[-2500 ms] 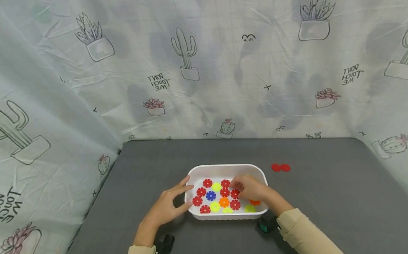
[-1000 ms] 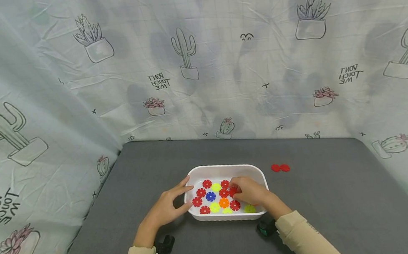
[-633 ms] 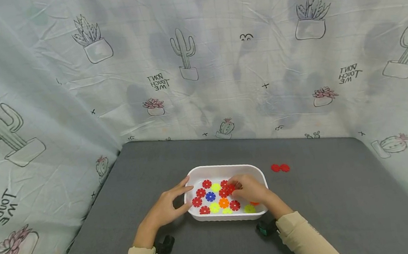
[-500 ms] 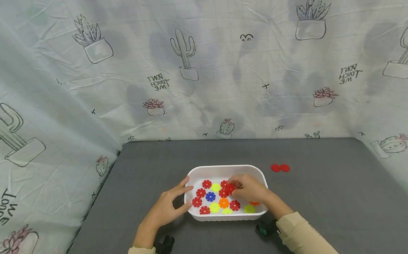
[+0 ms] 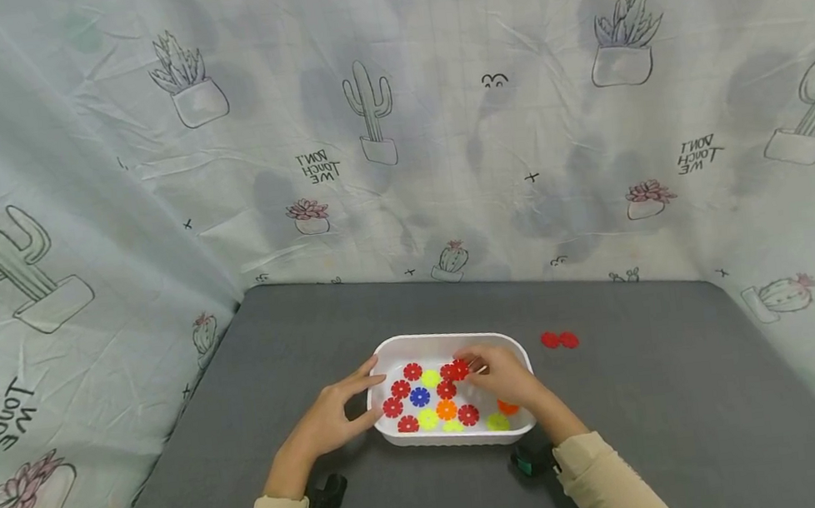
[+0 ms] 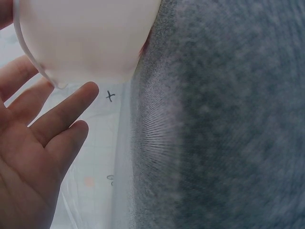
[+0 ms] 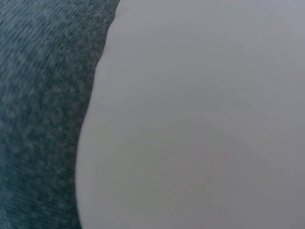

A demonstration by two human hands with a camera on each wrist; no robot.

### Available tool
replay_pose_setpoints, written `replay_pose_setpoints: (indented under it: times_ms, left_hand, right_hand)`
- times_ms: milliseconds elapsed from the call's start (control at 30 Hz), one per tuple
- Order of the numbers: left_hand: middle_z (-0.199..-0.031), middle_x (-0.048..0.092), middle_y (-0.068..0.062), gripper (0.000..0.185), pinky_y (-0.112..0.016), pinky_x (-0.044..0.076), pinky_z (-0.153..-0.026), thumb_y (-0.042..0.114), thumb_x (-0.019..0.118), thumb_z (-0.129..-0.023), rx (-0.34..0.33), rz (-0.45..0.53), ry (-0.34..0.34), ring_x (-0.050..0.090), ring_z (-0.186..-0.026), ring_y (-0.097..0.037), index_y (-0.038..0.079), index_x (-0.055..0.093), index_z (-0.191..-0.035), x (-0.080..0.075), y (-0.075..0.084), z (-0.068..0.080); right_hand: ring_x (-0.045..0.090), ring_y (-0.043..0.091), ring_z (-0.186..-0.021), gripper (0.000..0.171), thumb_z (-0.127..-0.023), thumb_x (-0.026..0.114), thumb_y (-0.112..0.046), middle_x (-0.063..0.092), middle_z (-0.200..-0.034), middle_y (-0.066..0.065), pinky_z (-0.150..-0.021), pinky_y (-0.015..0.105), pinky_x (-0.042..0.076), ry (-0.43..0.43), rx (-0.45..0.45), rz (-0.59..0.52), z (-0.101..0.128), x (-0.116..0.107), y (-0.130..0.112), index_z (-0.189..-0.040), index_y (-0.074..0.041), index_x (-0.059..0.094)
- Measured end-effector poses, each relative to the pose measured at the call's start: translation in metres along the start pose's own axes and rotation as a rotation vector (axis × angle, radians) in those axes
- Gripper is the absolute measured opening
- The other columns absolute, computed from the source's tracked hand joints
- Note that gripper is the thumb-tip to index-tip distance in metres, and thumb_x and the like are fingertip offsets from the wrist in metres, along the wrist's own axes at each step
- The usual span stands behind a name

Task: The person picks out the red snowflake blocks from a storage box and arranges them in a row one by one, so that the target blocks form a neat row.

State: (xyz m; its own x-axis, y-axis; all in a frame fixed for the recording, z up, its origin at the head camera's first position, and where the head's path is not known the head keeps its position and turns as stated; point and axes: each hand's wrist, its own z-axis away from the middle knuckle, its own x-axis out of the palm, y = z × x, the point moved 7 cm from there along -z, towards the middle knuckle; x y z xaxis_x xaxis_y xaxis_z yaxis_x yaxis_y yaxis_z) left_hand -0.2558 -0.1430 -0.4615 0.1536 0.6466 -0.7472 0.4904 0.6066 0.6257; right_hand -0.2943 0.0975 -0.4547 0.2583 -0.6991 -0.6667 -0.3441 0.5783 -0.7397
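A white plastic tray (image 5: 453,441) holds several notched flat discs. Most are red, and among them are a blue disc (image 5: 420,397), an orange disc (image 5: 446,410) and yellow discs (image 5: 428,418). My left hand (image 5: 331,416) rests against the tray's left end with its fingers spread and fairly straight. In the left wrist view, the left hand (image 6: 35,138) touches the rim of the white tray (image 6: 86,38). Over the tray's right half, my right hand (image 5: 502,373) pinches a red notched disc (image 5: 460,369). The right wrist view shows the tray wall (image 7: 190,114), not the hand.
Two red discs (image 5: 559,341) lie side by side on the grey tabletop (image 5: 657,393), right of the tray. A printed cactus curtain (image 5: 442,158) closes off the back and sides. A black wrist device (image 5: 327,495) sits below the left hand.
My right hand has taken a red disc from the right side of the tray and moved it slightly away from me, toward another red disc. The left hand stays at the tray's end.
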Motion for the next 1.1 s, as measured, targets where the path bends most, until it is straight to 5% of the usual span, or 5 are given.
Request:
replay_pose_setpoints:
  times_ms: [667,1100]
  left_hand:
    - [-0.145,0.029,0.007,0.049,-0.048,0.037,-0.098,0.030,0.063,-0.081,-0.028,0.035,-0.020,0.036,-0.128,-0.018,0.020,0.051,-0.128,0.001,-0.001,0.002]
    - [-0.145,0.030,0.009,0.050,-0.049,0.037,-0.097,0.033,0.063,-0.081,-0.055,0.033,-0.019,0.038,-0.127,-0.016,0.021,0.051,-0.128,0.001,-0.004,0.003]
  right_hand:
    - [0.055,0.018,-0.084,0.031,-0.081,0.064,-0.013,0.060,-0.098,0.005,-0.070,0.022,0.050,0.133,0.131,-0.230,0.010,-0.037,0.014,-0.112,-0.016,0.059]
    - [0.055,0.016,-0.083,0.035,-0.080,0.065,-0.008,0.058,-0.101,0.019,-0.069,0.017,0.049,0.293,0.125,-0.304,0.031,-0.076,0.049,-0.114,-0.003,0.057]
